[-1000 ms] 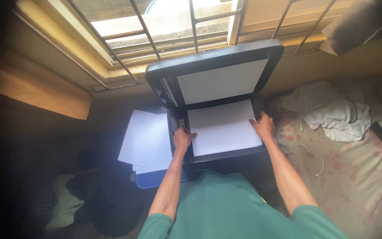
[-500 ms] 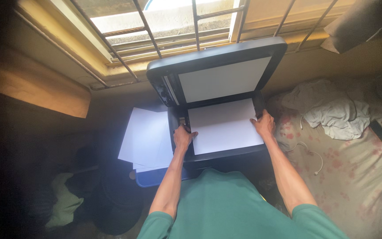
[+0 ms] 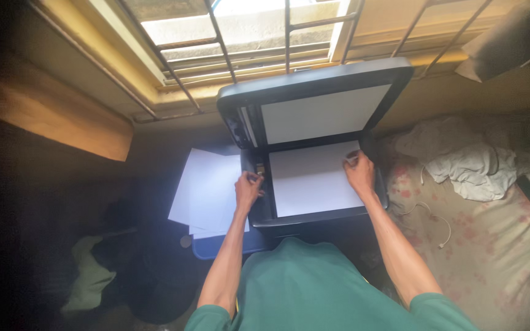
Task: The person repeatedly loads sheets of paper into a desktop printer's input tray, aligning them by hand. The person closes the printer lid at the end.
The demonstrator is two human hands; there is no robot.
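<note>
A black flatbed scanner [image 3: 265,211] stands under a barred window with its lid [image 3: 317,110] raised. A white sheet of paper [image 3: 314,181] lies on its glass. My right hand [image 3: 359,172] rests on the sheet's right edge, fingers pressing its upper right corner. My left hand [image 3: 248,190] is at the scanner's left side by the control strip, fingers curled, off the sheet. It holds nothing that I can make out.
A loose stack of white sheets [image 3: 207,193] lies left of the scanner on a blue box [image 3: 222,244]. To the right is a bed with a flowered sheet [image 3: 498,239], crumpled white cloth [image 3: 461,156], a white cable [image 3: 440,220] and a dark phone [image 3: 527,189].
My left hand left the sheet's left edge and moved to the scanner's left side. My right hand slid up to the sheet's top right corner. The view shifted a little.
</note>
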